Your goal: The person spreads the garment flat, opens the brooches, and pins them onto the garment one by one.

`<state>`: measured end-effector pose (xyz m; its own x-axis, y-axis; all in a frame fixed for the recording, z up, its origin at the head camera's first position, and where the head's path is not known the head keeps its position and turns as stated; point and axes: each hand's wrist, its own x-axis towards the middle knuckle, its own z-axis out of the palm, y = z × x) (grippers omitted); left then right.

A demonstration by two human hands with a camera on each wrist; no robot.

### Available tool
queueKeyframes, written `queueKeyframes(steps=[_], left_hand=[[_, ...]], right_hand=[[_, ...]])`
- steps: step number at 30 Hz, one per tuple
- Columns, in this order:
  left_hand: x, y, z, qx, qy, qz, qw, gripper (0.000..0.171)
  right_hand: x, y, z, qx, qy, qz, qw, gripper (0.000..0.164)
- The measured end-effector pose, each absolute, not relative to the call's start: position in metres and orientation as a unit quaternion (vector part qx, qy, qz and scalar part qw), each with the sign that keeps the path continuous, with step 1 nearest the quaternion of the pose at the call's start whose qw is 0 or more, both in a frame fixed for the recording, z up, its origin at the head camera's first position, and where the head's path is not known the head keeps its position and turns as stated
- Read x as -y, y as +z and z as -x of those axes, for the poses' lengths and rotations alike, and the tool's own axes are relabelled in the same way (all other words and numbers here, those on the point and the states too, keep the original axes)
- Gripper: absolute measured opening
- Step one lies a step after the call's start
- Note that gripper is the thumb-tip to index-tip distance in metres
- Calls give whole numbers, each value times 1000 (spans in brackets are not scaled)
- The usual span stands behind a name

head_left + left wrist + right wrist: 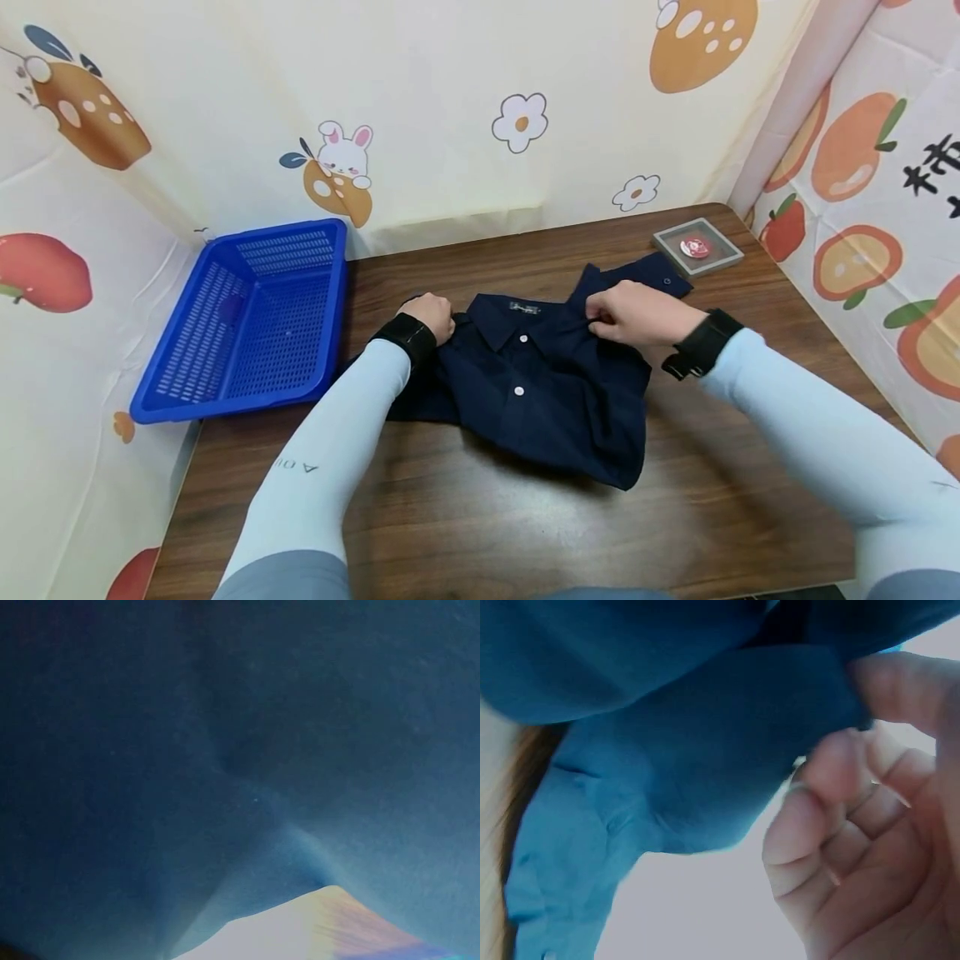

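sagging between both hands [429, 317] [637, 313], a creased navy cloth shirt [551, 392]

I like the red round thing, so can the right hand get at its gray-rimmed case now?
Probably yes, after letting go: the right hand pinches the navy button-up shirt. The gray-rimmed case sits close by, just past a sleeve.

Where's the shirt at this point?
Centre of the head view: the shirt is held in the left hand and right hand, above the table, right of the basket.
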<state>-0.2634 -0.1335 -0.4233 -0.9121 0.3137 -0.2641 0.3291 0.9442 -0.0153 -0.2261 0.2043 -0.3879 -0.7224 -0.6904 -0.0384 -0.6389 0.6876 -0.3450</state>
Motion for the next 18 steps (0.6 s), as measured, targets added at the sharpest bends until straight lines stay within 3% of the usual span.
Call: queueKeyframes(steps=[7, 15, 18], left_hand=[[135, -423, 259, -977, -48, -150, 141, 25], [133, -426, 259, -978, -59, -124, 155, 26], [135, -426, 258, -980, -55, -109, 154, 25]], right_hand=[[-236, -366, 184, -913, -202, 353, 10, 21], [-248, -372, 150, -911, -191, 364, -8, 23], [-251, -377, 146, -915, -168, 367, -2, 49]])
